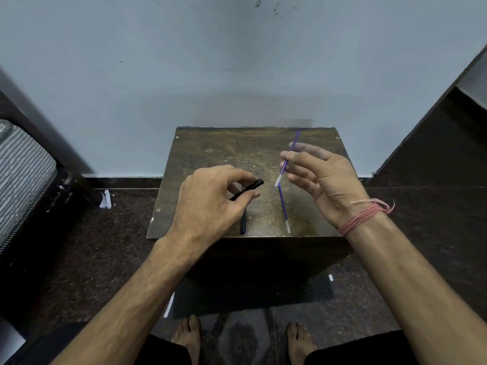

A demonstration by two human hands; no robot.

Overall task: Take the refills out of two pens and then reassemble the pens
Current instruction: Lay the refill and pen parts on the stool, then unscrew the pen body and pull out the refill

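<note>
My left hand (208,198) grips a black pen barrel (250,187) between thumb and fingers, its open end pointing right, above the small dark wooden table (210,154). My right hand (319,177) pinches a purple refill (287,159) near its middle and holds it tilted above the table, the white tip down towards the barrel's open end. A second purple refill (283,206) lies flat on the table below it, its clear tip near the front edge. Another black pen piece (243,223) lies on the table by the front edge, partly under my left hand.
The table stands against a pale blue wall (237,61). A striped cushion (23,164) sits at the left and dark furniture (434,140) at the right. Scraps of white paper (106,199) lie on the dark floor. My bare feet (189,335) show below the table.
</note>
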